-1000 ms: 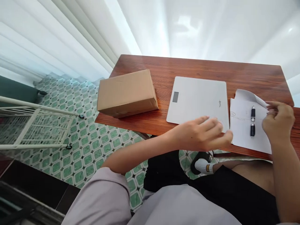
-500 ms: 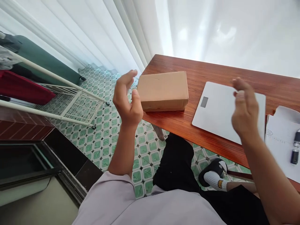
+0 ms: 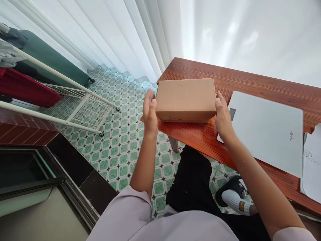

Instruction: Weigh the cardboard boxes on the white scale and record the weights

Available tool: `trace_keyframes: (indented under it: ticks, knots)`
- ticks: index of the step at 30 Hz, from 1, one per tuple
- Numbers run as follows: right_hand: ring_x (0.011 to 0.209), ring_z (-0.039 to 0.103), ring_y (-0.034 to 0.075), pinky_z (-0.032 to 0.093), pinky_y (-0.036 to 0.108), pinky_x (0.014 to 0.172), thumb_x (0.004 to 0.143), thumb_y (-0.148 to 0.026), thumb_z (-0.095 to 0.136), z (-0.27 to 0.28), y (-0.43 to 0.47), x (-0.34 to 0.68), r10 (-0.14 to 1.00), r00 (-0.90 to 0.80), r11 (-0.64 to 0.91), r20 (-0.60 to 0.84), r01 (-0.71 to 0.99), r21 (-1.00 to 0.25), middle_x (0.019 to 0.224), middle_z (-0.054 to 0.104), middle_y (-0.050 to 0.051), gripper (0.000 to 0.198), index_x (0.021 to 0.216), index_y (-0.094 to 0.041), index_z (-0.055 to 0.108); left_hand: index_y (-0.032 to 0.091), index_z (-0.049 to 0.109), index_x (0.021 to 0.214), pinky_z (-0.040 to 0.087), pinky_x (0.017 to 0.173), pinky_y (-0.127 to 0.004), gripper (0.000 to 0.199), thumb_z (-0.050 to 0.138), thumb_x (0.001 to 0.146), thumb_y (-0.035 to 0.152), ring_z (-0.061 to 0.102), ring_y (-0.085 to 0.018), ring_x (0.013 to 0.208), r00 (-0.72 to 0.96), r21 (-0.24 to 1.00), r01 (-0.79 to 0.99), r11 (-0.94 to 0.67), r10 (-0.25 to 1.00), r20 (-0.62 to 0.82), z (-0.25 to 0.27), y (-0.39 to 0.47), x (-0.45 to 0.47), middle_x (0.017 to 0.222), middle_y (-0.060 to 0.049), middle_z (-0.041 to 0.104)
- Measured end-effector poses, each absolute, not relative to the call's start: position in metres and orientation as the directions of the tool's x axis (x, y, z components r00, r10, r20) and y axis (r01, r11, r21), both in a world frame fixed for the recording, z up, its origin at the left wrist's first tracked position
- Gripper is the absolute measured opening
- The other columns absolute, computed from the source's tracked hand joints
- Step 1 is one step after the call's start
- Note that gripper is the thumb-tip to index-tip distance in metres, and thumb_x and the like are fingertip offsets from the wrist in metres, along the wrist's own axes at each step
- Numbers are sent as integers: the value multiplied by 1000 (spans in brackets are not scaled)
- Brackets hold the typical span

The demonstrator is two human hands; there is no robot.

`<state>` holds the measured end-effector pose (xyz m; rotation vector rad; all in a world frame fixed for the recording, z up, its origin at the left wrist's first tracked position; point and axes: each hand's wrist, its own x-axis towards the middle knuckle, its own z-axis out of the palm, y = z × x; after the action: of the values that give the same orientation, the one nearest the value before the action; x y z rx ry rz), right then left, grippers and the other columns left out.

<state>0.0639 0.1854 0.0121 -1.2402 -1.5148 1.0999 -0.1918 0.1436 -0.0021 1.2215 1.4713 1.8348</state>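
A brown cardboard box [image 3: 186, 95] is at the left end of the wooden table [image 3: 198, 135], near its front edge. My left hand [image 3: 150, 113] presses against the box's left end, its fingers running along that side. Against the opposite end lies my right hand [image 3: 223, 113], thumb toward me and fingers partly hidden behind the box. Between them the two hands grip the box. Whether its underside rests on the table or is slightly raised, I cannot tell. Just right of my right hand lies a flat white scale [image 3: 268, 130] with a small grey display.
Sheets of paper [image 3: 312, 160] lie at the table's right. A white metal rack [image 3: 82, 110] with a dark red cloth [image 3: 27, 87] stands left on the tiled floor [image 3: 120, 134]. White curtains [image 3: 120, 36] hang behind the table.
Both hands have come in from apart and taken hold of the box's two ends. My right hand has moved left, off from above the scale. The view has shifted slightly.
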Motion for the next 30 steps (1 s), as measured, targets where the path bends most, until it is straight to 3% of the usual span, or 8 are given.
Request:
trace_keyframes:
  ticks: [4, 8, 16, 30]
  knots:
    - [150, 31, 23, 23, 47, 127, 102, -66, 41, 7, 181, 55, 978, -145, 179, 152, 198, -964, 159, 37, 3, 62, 152, -28, 46, 34, 50, 144, 31, 126, -40, 61, 59, 91, 64, 34, -24, 151, -469, 965, 93, -245, 844, 260, -11, 141, -184, 160, -1, 42]
    - [144, 40, 24, 29, 47, 125, 101, -68, 46, 1, 180, 50, 971, -116, 228, 209, 185, -956, 154, 43, 4, 61, 147, -29, 52, 33, 53, 142, 32, 126, -38, 55, 61, 92, 56, 36, -23, 150, -477, 953, 39, -299, 833, 281, -18, 142, -178, 159, 0, 44]
    - [148, 34, 25, 26, 47, 126, 102, -69, 39, 1, 178, 46, 970, -106, 237, 219, 202, -950, 156, 41, 5, 64, 148, -27, 51, 32, 58, 138, 34, 124, -35, 49, 58, 93, 51, 39, -22, 148, -513, 935, 39, -351, 796, 321, -20, 146, -173, 153, 2, 51]
    - [146, 36, 22, 27, 44, 126, 104, -52, 38, 6, 176, 44, 980, -99, 185, 170, 163, -969, 155, 41, 2, 51, 147, -27, 49, 31, 59, 135, 36, 123, -35, 47, 50, 90, 42, 40, -21, 147, -543, 952, 74, -296, 789, 287, -13, 147, -169, 152, 4, 52]
